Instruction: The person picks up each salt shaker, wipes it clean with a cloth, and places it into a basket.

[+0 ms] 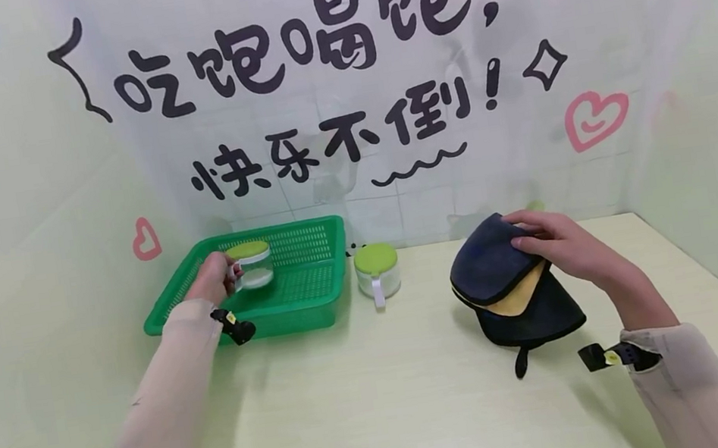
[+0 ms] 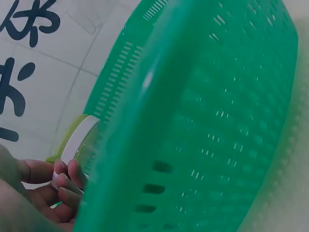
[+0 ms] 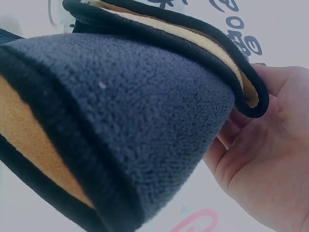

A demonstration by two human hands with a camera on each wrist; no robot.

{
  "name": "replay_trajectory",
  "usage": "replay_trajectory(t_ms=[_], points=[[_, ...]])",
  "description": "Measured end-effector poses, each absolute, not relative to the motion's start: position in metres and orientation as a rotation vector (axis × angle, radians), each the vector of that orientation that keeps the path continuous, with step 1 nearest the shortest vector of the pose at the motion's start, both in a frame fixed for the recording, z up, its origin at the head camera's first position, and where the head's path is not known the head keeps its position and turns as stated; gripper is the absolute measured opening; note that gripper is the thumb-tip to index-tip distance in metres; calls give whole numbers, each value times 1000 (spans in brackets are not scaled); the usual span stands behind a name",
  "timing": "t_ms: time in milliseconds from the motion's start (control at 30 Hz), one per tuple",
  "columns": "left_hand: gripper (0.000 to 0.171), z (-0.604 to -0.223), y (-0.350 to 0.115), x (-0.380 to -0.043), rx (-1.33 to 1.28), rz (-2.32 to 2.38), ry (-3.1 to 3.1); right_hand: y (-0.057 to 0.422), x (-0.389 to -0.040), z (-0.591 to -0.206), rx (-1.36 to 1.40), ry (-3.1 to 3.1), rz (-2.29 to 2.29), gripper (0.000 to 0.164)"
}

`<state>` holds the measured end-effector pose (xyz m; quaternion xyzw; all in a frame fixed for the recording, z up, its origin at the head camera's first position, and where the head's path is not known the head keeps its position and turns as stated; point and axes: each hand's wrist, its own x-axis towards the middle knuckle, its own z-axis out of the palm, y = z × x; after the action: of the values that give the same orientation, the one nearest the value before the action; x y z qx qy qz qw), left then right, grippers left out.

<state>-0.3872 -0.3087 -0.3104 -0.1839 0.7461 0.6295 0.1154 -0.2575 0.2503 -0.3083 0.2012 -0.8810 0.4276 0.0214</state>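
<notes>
My left hand grips the white handle of a clear jar with a green lid, inside the green plastic basket. In the left wrist view the basket wall hides much of the jar, and the curled fingers show at its handle. On the right, my right hand pinches a folded dark blue cloth with black edging and a tan inner side. A black loop hangs from its lower end. The right wrist view shows the cloth's fuzzy surface, with the thumb and fingers around its folded edge.
Just right of the basket, a second clear jar with a green lid stands on the pale wooden table, its white handle facing me. Behind is a wall covered with a printed sheet. Side sheets bound the table left and right.
</notes>
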Motion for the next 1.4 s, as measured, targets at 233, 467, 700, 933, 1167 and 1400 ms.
replay_trajectory(t_ms=[233, 467, 700, 933, 1167, 1400], points=[[50, -320, -308, -385, -539, 1836, 2199, 250, -253, -309, 618, -2728, 1312, 44], [24, -330, -313, -390, -619, 1895, 2145, 246, -251, -309, 614, -2721, 1322, 45], [22, -320, -314, -385, -555, 1839, 2128, 247, -251, -307, 618, -2727, 1337, 45], [32, -326, -319, -391, -622, 1794, 2128, 249, -254, -306, 620, -2732, 1347, 45], [15, -343, -325, -395, -684, 1637, 2236, 247, -254, -307, 632, -2733, 1332, 45], [37, -343, -328, -391, -573, 1611, 2300, 247, -255, -308, 638, -2737, 1318, 45]])
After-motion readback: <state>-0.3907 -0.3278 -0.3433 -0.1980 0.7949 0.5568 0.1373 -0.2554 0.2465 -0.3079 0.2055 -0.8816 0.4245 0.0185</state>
